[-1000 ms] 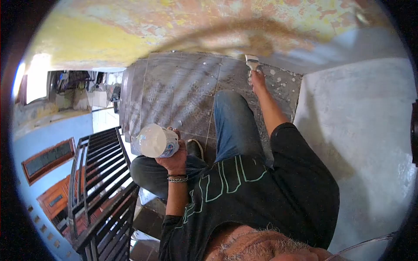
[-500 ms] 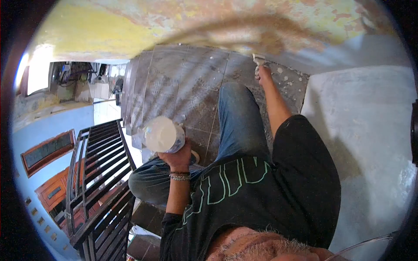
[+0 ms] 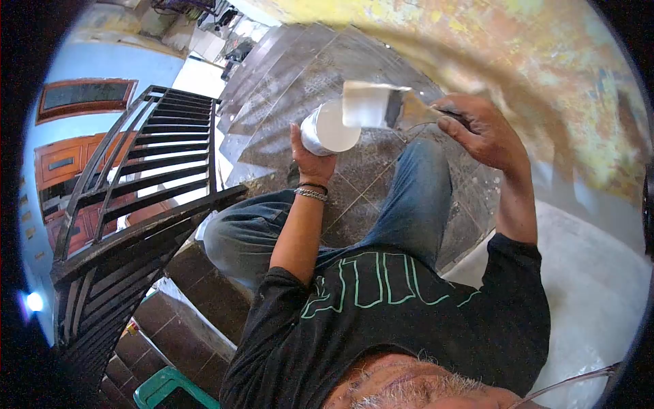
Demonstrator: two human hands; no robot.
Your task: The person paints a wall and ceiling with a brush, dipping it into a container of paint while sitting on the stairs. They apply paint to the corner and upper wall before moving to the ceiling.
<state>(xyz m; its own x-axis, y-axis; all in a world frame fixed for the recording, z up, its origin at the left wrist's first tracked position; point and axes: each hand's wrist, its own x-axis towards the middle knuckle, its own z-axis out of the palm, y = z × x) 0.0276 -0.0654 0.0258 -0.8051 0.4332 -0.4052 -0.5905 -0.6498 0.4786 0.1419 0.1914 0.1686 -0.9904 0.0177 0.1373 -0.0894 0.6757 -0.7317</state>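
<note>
My left hand [image 3: 315, 163] is wrapped round a white tub [image 3: 317, 136] from below and behind, a dark band and a chain bracelet at its wrist. Pale, off-white paint [image 3: 337, 126] shows across the tub's mouth, which is tilted toward me. In my right hand [image 3: 487, 129] is a wide paintbrush [image 3: 378, 105], its handle pinched between thumb and fingers. White paint coats the bristles, which point left and overlap the tub's right edge in this view. The brush is slightly blurred.
A patchy yellow wall [image 3: 531, 41] rises ahead and to the right. Grey tiles [image 3: 272, 88] with pale splashes cover the floor. On the left stand a black metal railing [image 3: 150, 177] and tiled steps [image 3: 184, 334]; a green plastic object [image 3: 170, 382] sits lower down.
My right hand has brought the paintbrush back from the foot of the wall toward the tub. The left hand has raised the tub up and to the right. My view has turned.
</note>
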